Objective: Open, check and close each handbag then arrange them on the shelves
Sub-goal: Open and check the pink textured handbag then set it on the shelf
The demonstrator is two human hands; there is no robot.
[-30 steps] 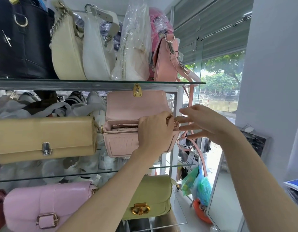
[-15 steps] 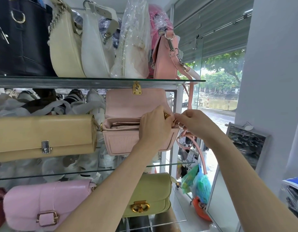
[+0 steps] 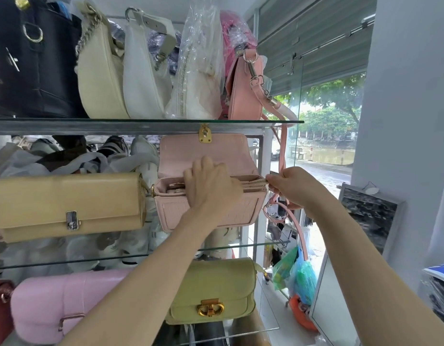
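A pale pink handbag (image 3: 173, 211) stands on the middle glass shelf with its flap (image 3: 203, 152) raised and a gold clasp at the flap's top edge. My left hand (image 3: 211, 188) lies over the bag's open top, fingers curled on the front wall and inner pocket. My right hand (image 3: 291, 188) pinches the right end of the inner zipper at the bag's right corner. The pink strap (image 3: 299, 233) hangs down off the shelf to the right.
A tan clasp bag (image 3: 66, 206) sits left of the pink one. Below stand a lilac bag (image 3: 53, 300) and a yellow-green bag (image 3: 216, 290). The top shelf (image 3: 141, 126) carries several bags. A white wall and a framed picture (image 3: 370, 216) lie to the right.
My left hand slid left along the bag's top opening. My right hand closed from spread fingers into a pinch on the zipper's right end, and the zipper line now shows between the hands.
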